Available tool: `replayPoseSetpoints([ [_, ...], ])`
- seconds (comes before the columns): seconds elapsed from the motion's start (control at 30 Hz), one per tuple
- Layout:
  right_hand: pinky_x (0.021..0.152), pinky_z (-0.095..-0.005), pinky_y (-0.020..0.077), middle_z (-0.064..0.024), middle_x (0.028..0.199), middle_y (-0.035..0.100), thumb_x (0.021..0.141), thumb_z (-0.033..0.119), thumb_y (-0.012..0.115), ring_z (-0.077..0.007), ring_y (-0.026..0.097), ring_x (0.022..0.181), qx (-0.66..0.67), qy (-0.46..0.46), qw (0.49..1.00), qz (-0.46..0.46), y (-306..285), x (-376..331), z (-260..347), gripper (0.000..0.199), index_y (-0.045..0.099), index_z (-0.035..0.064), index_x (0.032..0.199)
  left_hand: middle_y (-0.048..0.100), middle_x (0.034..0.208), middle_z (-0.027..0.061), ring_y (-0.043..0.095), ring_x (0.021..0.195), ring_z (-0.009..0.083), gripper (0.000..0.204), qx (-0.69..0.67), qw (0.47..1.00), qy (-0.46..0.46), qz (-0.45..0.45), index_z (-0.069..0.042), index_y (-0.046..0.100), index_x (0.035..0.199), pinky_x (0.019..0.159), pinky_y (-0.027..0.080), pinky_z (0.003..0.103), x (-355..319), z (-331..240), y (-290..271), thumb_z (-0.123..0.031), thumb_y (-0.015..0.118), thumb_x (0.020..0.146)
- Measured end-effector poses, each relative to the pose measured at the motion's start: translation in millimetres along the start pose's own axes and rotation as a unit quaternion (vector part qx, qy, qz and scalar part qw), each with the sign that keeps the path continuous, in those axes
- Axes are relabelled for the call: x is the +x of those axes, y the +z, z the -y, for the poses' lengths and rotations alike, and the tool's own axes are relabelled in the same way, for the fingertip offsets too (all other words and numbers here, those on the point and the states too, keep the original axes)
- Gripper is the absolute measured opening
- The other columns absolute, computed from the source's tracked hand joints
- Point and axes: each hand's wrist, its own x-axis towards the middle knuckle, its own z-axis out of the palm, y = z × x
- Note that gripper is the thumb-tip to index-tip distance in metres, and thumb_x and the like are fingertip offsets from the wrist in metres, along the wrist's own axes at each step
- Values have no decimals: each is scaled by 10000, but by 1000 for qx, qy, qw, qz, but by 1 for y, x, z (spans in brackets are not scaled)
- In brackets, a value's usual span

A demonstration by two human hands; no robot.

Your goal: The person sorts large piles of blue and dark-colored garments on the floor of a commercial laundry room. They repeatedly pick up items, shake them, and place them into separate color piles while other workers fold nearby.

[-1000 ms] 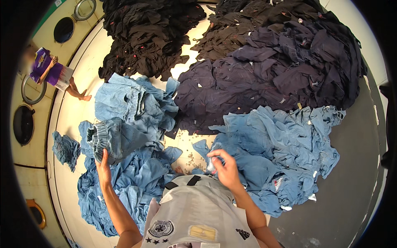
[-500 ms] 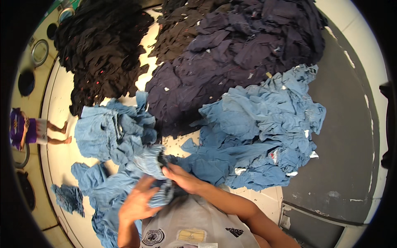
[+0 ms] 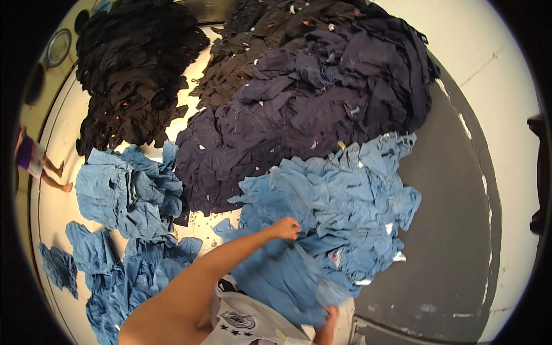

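Note:
A light blue denim garment (image 3: pixel 282 279), smeared by motion, hangs stretched between my hands in front of my body. My left hand (image 3: pixel 286 228) is closed on its upper edge, with the left arm reaching across to the right. Lower down, beside my shirt, my right hand (image 3: pixel 329 319) grips the garment's right end, and part of that hand is hidden. Just beyond, a heap of light blue denim garments (image 3: pixel 339 190) spreads out. The exact kind of garment cannot be made out.
Black garments (image 3: pixel 138 63) are heaped at the far left, dark navy ones (image 3: pixel 299 115) in the middle. More blue denim piles (image 3: pixel 126 195) lie at left. A dark grey floor strip (image 3: pixel 448 230) curves along the right. Another person's legs (image 3: pixel 54 172) show at the left edge.
Both hands have moved right, from the left-hand denim to beside the right-hand heap. A denim garment is now stretched between them. The view has shifted, too.

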Motion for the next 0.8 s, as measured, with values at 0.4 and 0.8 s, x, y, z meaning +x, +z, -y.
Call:
replayPoseSetpoints([
  [0.4,813,-364,438,-54,893,557,740,195,586,-220,537,868,115,290,788,-530,-222,-8,45,188,549,68,874,434,1274,389,443,1207,497,1042,11,917,-115,-383,139,361,1336,1038,381,477,138,-50,114,-567,784,698],
  [0.8,1003,-409,317,-110,1057,522,625,188,649,-254,461,1048,378,501,765,-145,33,104,-156,411,509,42,982,637,1068,258,623,1019,335,616,-35,979,-42,-194,47,636,1070,870,486,410,104,-70,69,-418,775,692],
])
